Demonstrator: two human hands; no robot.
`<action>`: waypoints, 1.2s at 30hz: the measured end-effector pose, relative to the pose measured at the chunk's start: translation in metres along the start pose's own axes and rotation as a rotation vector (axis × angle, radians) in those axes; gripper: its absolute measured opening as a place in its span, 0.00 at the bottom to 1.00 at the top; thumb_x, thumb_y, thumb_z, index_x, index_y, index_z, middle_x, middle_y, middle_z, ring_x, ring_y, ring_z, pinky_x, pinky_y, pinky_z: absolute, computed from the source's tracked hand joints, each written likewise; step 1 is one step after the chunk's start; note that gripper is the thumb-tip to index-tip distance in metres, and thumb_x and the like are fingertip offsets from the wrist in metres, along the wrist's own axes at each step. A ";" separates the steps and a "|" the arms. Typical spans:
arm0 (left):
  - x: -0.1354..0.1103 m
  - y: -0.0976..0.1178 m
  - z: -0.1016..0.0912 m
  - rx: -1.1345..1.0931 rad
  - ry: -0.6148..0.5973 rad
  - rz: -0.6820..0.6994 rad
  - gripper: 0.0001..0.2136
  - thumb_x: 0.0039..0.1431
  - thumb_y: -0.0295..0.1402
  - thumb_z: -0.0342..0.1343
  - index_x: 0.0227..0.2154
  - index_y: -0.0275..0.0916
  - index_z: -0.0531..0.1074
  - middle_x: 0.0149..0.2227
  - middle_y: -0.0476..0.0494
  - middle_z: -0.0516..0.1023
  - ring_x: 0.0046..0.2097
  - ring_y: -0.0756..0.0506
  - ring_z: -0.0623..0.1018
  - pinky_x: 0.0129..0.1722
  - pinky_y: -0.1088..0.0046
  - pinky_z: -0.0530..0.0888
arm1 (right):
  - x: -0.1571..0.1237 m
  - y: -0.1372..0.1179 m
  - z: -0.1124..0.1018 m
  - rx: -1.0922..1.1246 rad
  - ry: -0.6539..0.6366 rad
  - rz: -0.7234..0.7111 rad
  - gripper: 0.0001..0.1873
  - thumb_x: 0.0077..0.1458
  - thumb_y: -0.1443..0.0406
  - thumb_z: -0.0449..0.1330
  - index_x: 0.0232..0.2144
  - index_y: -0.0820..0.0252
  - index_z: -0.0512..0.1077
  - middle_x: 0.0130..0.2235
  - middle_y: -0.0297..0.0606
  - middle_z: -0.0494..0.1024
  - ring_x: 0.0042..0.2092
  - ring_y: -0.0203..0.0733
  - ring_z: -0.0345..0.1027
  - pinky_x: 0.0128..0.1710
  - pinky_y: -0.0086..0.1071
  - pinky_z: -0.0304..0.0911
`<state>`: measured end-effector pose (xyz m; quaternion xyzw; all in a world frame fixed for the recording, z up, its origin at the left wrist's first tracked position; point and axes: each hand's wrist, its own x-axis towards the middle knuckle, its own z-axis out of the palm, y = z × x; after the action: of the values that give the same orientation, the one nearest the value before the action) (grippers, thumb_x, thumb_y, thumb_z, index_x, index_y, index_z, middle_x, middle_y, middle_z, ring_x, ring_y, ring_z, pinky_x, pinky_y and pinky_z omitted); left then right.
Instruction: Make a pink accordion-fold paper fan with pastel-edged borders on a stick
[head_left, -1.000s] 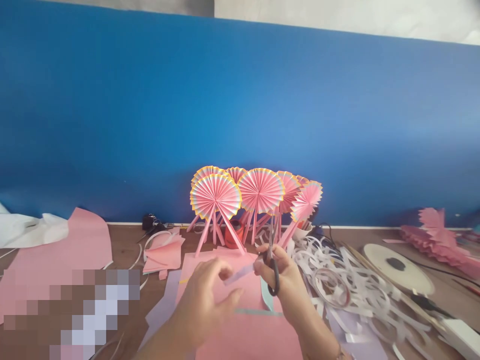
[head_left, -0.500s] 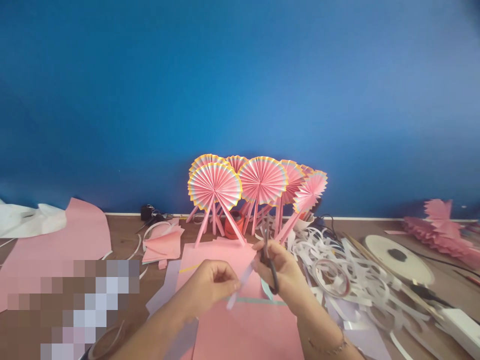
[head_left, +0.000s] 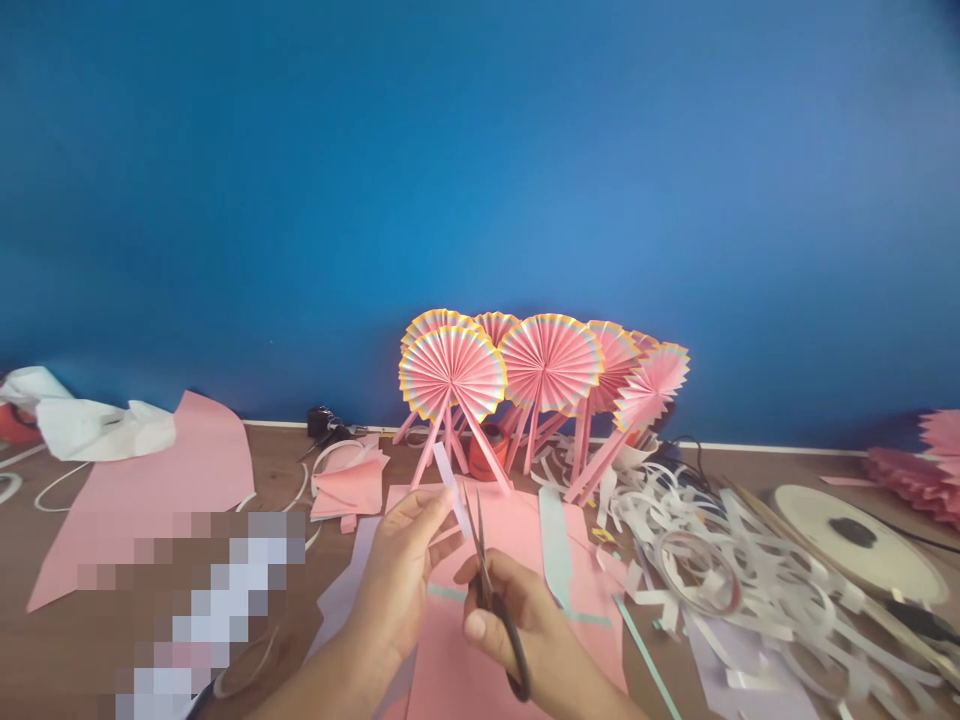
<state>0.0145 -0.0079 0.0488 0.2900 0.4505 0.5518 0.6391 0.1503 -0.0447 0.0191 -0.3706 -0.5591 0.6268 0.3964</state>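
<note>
Scissors point(head_left: 480, 545) sit in your right hand point(head_left: 547, 640), with your fingers closed through and around the dark handle loops. The blades point up and away from you toward the blue wall point(head_left: 480, 180) and stand only slightly apart, in a narrow V.

Your left hand point(head_left: 397, 585) pinches a pale paper strip point(head_left: 452, 483) between thumb and fingertips. The strip rises out of that pinch at a tilt, and its free end leans toward the back of the table. The blade tips lie just beside the strip's lower part, but you cannot tell whether metal touches paper there.

Both hands hover over a pink sheet point(head_left: 514, 520) lying flat on the wooden table point(head_left: 52, 660). A pale green strip point(head_left: 555, 540) rests on that sheet, just right of the scissors.

Behind the sheet, a cluster of pink pleated paper fans point(head_left: 525, 370) with yellow rims stands on pink stick legs against the wall. A red object point(head_left: 486, 452) is half hidden among the legs.

To your right, a tangle of white paper strips point(head_left: 720, 570) spreads across the table, and a flat cream disc point(head_left: 855, 540) lies beyond it. More pink pleated pieces point(head_left: 911, 470) sit at the far right edge.

To your left lie a small stack of folded pink paper point(head_left: 351, 485), a large loose pink sheet point(head_left: 172, 480) and some crumpled white material point(head_left: 97, 425) near the wall.
</note>
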 end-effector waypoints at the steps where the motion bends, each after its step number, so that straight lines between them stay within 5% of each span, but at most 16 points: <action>1: -0.001 0.000 0.000 0.001 -0.009 -0.003 0.13 0.46 0.42 0.64 0.26 0.38 0.71 0.32 0.47 0.75 0.36 0.47 0.74 0.37 0.71 0.72 | -0.001 -0.001 -0.001 0.005 -0.002 -0.001 0.26 0.46 0.45 0.62 0.35 0.60 0.67 0.24 0.27 0.61 0.24 0.31 0.48 0.24 0.27 0.46; 36: -0.004 -0.001 0.003 -0.068 0.005 0.014 0.12 0.49 0.41 0.64 0.26 0.37 0.71 0.30 0.46 0.74 0.33 0.48 0.74 0.34 0.72 0.72 | 0.002 -0.003 0.002 0.045 0.040 0.015 0.23 0.45 0.48 0.65 0.30 0.61 0.67 0.20 0.25 0.61 0.23 0.29 0.53 0.22 0.25 0.48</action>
<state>0.0182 -0.0115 0.0501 0.2697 0.4313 0.5718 0.6436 0.1479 -0.0431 0.0223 -0.3784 -0.5338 0.6347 0.4112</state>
